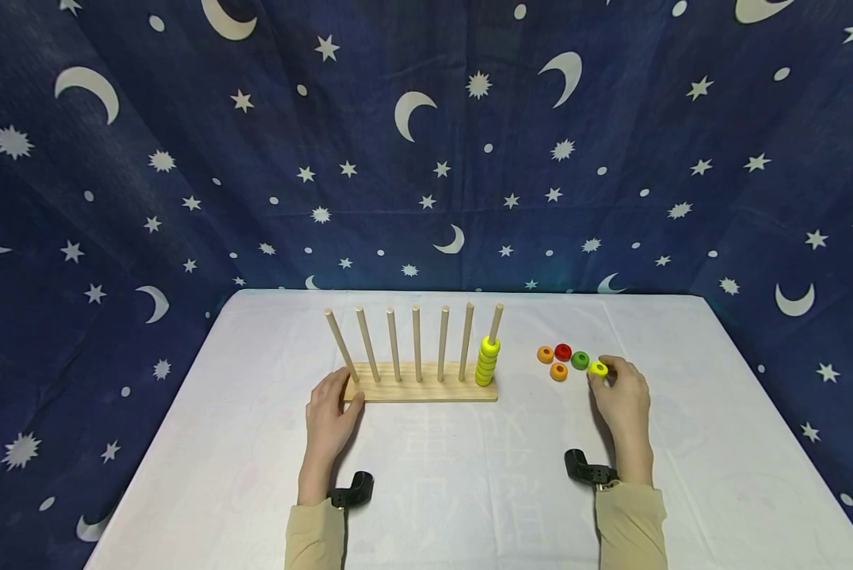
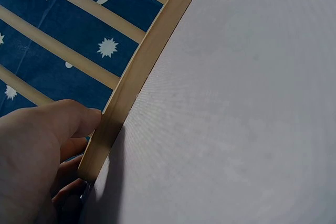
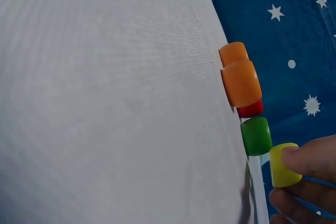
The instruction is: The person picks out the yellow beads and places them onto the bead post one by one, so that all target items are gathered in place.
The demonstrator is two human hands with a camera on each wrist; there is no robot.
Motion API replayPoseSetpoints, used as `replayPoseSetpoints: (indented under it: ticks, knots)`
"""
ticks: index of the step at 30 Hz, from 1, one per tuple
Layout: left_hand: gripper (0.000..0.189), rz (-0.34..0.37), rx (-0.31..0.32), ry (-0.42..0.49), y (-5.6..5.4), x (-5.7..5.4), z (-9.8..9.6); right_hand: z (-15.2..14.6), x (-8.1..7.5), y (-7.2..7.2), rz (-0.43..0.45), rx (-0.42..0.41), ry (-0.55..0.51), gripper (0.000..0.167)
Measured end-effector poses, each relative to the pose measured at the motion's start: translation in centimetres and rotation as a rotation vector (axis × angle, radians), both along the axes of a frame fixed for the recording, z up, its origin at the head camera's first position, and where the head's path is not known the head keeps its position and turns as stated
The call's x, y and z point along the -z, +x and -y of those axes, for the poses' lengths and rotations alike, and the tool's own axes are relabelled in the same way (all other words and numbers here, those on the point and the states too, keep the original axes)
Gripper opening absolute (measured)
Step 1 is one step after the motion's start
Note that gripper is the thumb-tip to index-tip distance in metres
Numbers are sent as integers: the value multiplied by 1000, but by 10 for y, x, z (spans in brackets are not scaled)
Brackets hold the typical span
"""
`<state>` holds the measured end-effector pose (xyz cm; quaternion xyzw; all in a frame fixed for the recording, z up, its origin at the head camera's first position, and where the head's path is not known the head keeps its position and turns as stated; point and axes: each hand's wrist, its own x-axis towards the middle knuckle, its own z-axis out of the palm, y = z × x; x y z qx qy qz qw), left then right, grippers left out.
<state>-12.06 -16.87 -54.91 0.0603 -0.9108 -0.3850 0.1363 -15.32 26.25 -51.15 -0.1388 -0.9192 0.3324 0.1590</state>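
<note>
A wooden peg rack with several upright pegs stands on the table. Its rightmost peg carries a stack of several yellow beads; the other pegs are bare. My left hand grips the left end of the rack's base, its thumb on the front edge and the other fingers behind. Over on the right, my right hand pinches a yellow bead between thumb and fingers. Just left of it lies a green bead, with a red bead beyond.
Two orange beads, one farther back and one nearer, lie between the rack and my right hand. White cloth covers the table. A dark blue curtain with moons and stars hangs behind its far edge.
</note>
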Motion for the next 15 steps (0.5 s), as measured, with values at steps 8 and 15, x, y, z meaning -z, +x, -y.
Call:
replayPoseSetpoints:
  ticks: [8,15]
  knots:
    - [53,31,5,8,0,-2,0,6,-7,2,-35,8,-13,36]
    - [54,51,14,13,1,-3,1,12,-15,4,-51,7,-27,36]
